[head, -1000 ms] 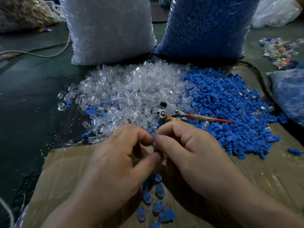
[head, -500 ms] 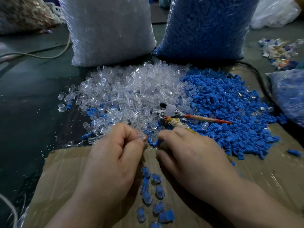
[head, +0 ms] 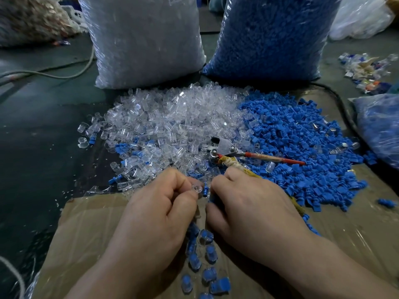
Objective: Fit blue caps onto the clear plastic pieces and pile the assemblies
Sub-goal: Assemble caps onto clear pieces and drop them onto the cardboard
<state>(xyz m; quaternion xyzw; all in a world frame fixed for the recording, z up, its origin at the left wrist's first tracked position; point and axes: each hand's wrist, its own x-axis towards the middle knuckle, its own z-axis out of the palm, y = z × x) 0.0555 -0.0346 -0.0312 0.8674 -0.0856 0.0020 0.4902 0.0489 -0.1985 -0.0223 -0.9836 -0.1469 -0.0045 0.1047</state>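
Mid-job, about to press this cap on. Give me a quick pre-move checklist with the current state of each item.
1. Grip on clear piece by left hand: ok, pinched at the fingertips.
2. Grip on blue cap by right hand: ok, though only a bit of it shows.
3. Cap lined up with the piece's open end: cannot tell, fingers hide it.
4. Cap seated: not ok, the two are side by side, not yet joined.
5. Drop spot: ok, the pile of assemblies lies on the cardboard just below both hands.
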